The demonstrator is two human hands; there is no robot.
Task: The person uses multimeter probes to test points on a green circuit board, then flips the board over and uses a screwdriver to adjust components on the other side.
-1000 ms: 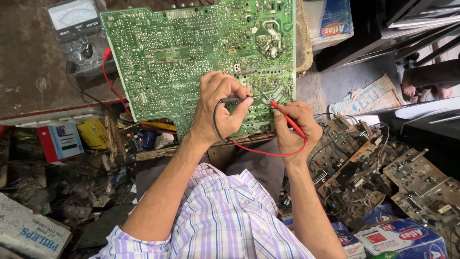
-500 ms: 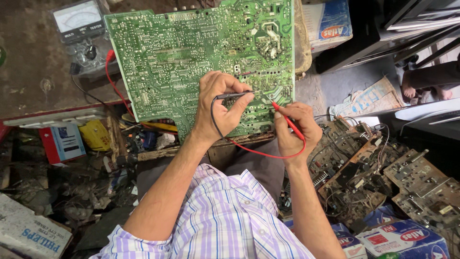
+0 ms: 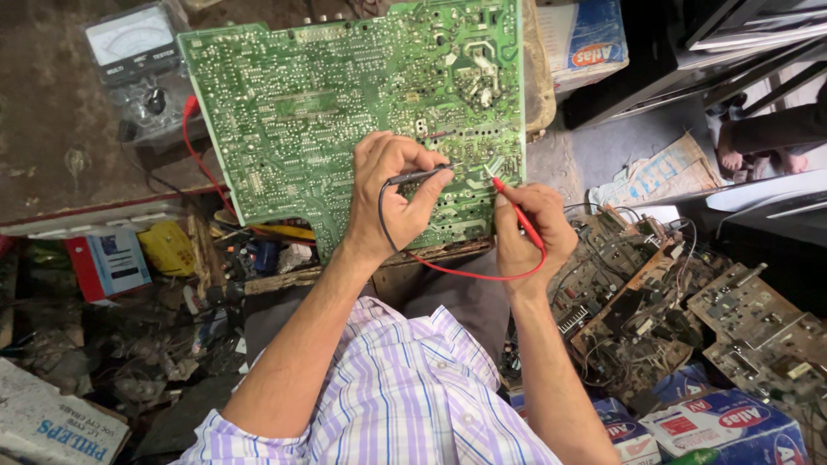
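While the large green circuit board [image 3: 345, 112] lies solder-side up on the brown worktop [image 3: 60, 146], both hands work its lower right area. Head view: left hand [image 3: 392, 194] is closed around a black test probe [image 3: 419, 176], pinched pen-style with the tip on the board's solder side — a grip that suits fine placement on a small pad. Right hand [image 3: 530, 228] is closed on a red test probe [image 3: 515, 211], tip angled up-left onto the board near the black one; the two tips sit near each other but apart. Red lead [image 3: 469, 274] loops under both wrists, out of the way of the tips. An analog meter [image 3: 138, 60] sits just beside the board's top-left corner, dial facing the wearer — readable without moving. Scrap boards [image 3: 672, 319] and cardboard boxes [image 3: 715, 426] crowd the right side; a yellow item [image 3: 168, 248] lies below the worktop edge.
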